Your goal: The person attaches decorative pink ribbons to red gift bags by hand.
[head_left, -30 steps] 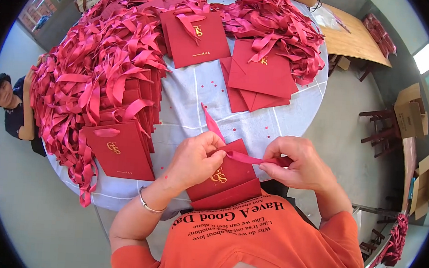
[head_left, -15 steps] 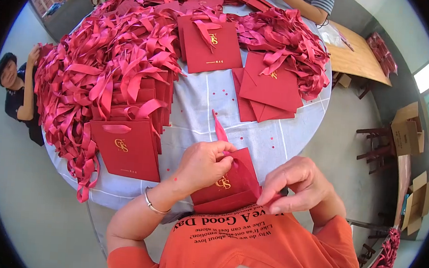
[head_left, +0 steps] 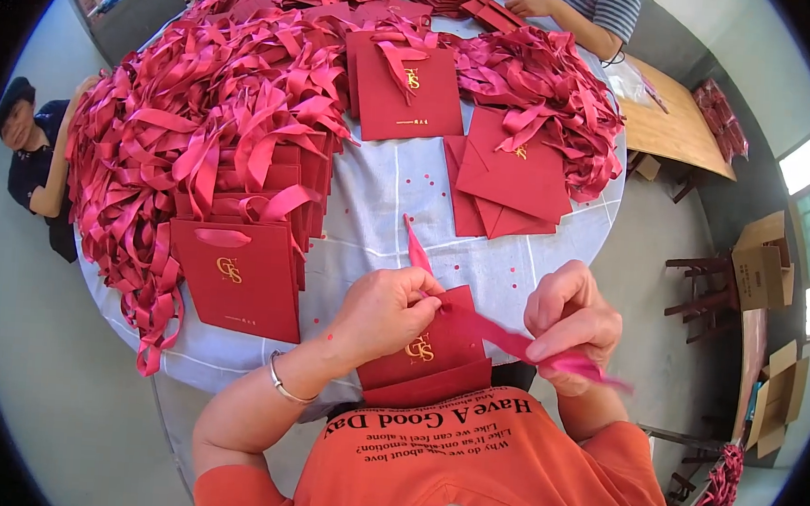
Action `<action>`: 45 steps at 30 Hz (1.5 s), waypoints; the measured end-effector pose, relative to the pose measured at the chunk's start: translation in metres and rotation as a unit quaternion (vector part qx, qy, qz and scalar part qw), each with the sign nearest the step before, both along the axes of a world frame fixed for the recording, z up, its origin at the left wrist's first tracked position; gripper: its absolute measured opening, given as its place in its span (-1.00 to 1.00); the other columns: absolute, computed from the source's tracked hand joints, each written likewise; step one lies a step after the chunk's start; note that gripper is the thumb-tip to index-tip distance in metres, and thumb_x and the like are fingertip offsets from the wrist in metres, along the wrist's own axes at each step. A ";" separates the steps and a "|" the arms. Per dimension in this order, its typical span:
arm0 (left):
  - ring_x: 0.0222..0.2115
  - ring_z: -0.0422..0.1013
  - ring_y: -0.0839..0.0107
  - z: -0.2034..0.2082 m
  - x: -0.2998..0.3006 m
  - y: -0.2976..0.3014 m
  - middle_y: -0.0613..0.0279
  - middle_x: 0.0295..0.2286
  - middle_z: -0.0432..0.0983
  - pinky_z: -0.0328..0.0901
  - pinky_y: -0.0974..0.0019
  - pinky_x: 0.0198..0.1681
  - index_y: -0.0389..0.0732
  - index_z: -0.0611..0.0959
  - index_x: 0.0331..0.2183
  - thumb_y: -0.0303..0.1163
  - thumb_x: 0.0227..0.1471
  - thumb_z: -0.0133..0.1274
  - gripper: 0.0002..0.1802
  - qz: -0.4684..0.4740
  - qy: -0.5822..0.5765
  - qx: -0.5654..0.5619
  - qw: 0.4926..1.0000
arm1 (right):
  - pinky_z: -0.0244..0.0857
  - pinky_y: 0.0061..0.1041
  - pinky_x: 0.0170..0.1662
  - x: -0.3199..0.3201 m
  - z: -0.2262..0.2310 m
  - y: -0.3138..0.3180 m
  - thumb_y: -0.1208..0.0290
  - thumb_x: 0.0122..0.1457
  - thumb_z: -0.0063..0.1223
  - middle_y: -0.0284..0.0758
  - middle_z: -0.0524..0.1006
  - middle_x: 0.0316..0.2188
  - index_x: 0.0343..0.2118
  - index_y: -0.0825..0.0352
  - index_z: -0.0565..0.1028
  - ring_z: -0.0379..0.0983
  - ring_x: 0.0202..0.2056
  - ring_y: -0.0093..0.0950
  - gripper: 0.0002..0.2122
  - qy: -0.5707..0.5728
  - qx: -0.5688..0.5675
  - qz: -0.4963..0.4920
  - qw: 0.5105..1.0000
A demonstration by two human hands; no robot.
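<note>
A red paper gift bag [head_left: 459,349] with gold lettering lies at the near table edge, against my orange shirt. My left hand [head_left: 387,312] pinches the bag's upper part, where a ribbon passes; the fingers hide the exact grip. One pointed tail of the pink-red ribbon [head_left: 415,246] sticks up past the left fingertips onto the tablecloth. To the right, my right hand [head_left: 572,324] is closed on the same ribbon, which runs taut from the bag to its fingers. The loose end trails out past that hand.
Many finished-looking bags with ribbons [head_left: 238,94] are heaped at left; an upright bag [head_left: 241,275] fronts them. More bags [head_left: 512,171] lie right of centre. Small red dots are scattered on the checked tablecloth [head_left: 372,191]. Co-workers [head_left: 36,142] sit left and far right. Cardboard boxes [head_left: 764,266] stand right.
My right hand has moved right and slightly up, drawing the ribbon out from the bag into a straight band. My left hand keeps its pinch in nearly the same place.
</note>
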State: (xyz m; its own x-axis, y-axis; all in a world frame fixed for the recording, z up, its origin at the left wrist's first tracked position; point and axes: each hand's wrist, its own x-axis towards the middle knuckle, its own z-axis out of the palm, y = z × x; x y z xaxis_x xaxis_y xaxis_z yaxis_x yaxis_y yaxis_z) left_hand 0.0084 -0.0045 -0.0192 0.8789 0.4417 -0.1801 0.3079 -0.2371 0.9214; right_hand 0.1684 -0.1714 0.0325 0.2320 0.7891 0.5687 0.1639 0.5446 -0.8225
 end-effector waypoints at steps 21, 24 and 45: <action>-0.69 0.32 0.65 0.006 0.001 -0.006 0.29 -0.70 0.51 0.21 0.41 -0.59 -0.26 0.64 -0.37 -0.42 0.02 0.11 -0.88 0.025 0.005 0.079 0.997 | 0.33 -0.60 -0.54 -0.010 0.013 0.011 0.50 -0.04 0.41 -0.30 0.59 -0.51 -0.37 0.42 0.59 0.51 -0.54 -0.49 -0.79 -0.057 0.110 0.144 0.982; -0.68 0.35 0.64 0.003 0.000 -0.006 0.28 -0.73 0.47 0.22 0.39 -0.59 -0.27 0.62 -0.35 -0.41 0.02 0.10 -0.86 0.014 -0.018 0.103 0.994 | 0.34 -0.60 -0.52 -0.010 0.026 0.009 0.54 -0.03 0.37 -0.31 0.59 -0.51 -0.36 0.40 0.55 0.51 -0.54 -0.49 -0.81 -0.153 0.117 0.056 0.980; -0.25 0.46 0.58 0.003 -0.013 0.011 0.27 -0.34 0.52 0.34 0.49 -0.21 -0.29 0.42 -0.17 -0.74 0.04 -0.02 -0.71 -0.051 -0.078 -0.116 0.989 | 0.28 -0.54 -0.47 0.019 0.000 0.029 0.45 0.32 -0.07 -0.32 0.40 -0.54 -0.18 0.30 0.30 0.33 -0.56 -0.48 -0.90 0.318 -0.059 0.159 0.933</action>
State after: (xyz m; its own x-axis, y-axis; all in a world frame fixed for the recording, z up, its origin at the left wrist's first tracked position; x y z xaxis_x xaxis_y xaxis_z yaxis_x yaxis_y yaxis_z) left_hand -0.0048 0.0063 -0.0162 0.9417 0.3128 -0.1240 0.1424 -0.0366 0.9891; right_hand 0.1879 -0.1426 0.0322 0.2368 0.9237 0.3012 -0.5311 0.3827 -0.7560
